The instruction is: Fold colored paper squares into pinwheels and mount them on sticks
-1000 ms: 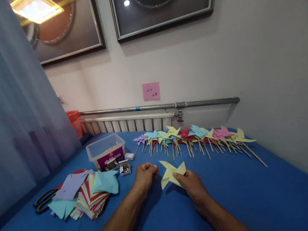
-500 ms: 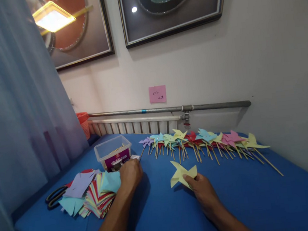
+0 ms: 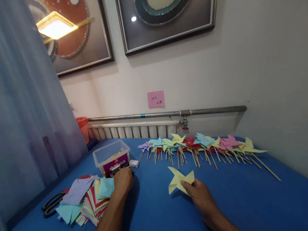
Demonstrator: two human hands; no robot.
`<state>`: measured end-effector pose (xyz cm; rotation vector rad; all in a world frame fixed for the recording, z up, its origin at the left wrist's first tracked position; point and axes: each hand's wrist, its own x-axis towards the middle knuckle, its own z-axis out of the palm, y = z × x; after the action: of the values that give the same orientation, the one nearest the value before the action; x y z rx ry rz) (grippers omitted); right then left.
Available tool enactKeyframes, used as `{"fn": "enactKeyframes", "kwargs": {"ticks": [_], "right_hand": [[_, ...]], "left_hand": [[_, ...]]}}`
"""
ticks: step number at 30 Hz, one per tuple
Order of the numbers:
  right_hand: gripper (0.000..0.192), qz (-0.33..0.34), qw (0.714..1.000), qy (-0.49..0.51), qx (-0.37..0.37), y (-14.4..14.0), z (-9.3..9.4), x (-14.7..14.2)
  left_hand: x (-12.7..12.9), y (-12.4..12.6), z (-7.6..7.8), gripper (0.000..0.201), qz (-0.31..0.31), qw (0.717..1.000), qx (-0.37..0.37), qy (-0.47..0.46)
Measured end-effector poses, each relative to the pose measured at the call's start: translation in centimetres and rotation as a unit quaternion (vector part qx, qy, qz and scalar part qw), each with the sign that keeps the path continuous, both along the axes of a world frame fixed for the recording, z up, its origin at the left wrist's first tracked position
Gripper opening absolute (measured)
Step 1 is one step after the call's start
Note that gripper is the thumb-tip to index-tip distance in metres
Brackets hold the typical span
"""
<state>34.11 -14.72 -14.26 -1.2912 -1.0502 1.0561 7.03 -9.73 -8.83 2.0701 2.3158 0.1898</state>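
My right hand (image 3: pixel 200 195) pinches a pale yellow paper pinwheel (image 3: pixel 178 181) by its near right edge, thumb on top, above the blue cloth. The pinwheel has no stick on it. Beside the front of a clear plastic box (image 3: pixel 100 161), my left hand (image 3: pixel 124 180) is closed with its knuckles up; what its fingers grip, if anything, is hidden. A dark and metallic object (image 3: pixel 117 169) shows just beyond those fingers. Close to them lies a small white box (image 3: pixel 134 163). Thin wooden sticks (image 3: pixel 116 154) rest inside the plastic box.
A row of finished pinwheels on sticks (image 3: pixel 189 142) lies along the back right. At the left are fanned cut paper squares (image 3: pixel 76 192) and black-handled scissors (image 3: pixel 51 205). Behind run a pipe (image 3: pixel 214 110) and radiator (image 3: pixel 136 131); a curtain (image 3: pixel 25 108) hangs left.
My left hand has shifted slightly left and toward me, and the small white box shows more fully. My right hand still holds the yellow pinwheel. The view has tilted up a little.
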Motion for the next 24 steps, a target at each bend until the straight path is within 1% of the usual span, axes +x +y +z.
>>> {"fn": "enactKeyframes", "kwargs": {"ticks": [3, 7, 10, 14, 18, 22, 24], "right_hand": [[0.041, -0.012, 1.000, 0.000, -0.006, 0.35, -0.45, 0.02], [0.040, -0.008, 1.000, 0.000, 0.003, 0.63, -0.76, 0.13], [0.039, -0.008, 1.000, 0.005, 0.008, 0.56, -0.68, 0.12], [0.040, -0.007, 1.000, 0.014, 0.010, 0.38, -0.50, 0.02], [0.038, -0.006, 1.000, 0.017, 0.000, 0.27, -0.42, 0.01], [0.040, -0.007, 1.000, 0.001, -0.010, 0.25, -0.34, 0.20], [0.042, -0.006, 1.000, -0.012, -0.011, 0.25, -0.27, 0.28]], "left_hand": [[-0.37, -0.16, 0.35, 0.034, 0.005, 1.000, -0.011, -0.007], [-0.46, -0.40, 0.61, 0.033, -0.004, 0.999, -0.017, -0.028], [-0.35, -0.44, 0.62, 0.033, -0.001, 0.999, -0.008, -0.031], [-0.27, -0.36, 0.59, 0.031, 0.009, 0.999, -0.019, -0.031], [-0.38, -0.37, 0.56, 0.029, -0.001, 0.999, -0.018, -0.037], [-0.56, -0.35, 0.56, 0.031, -0.004, 1.000, -0.010, -0.016], [-0.52, -0.37, 0.64, 0.029, -0.021, 0.999, -0.017, -0.020]]}}
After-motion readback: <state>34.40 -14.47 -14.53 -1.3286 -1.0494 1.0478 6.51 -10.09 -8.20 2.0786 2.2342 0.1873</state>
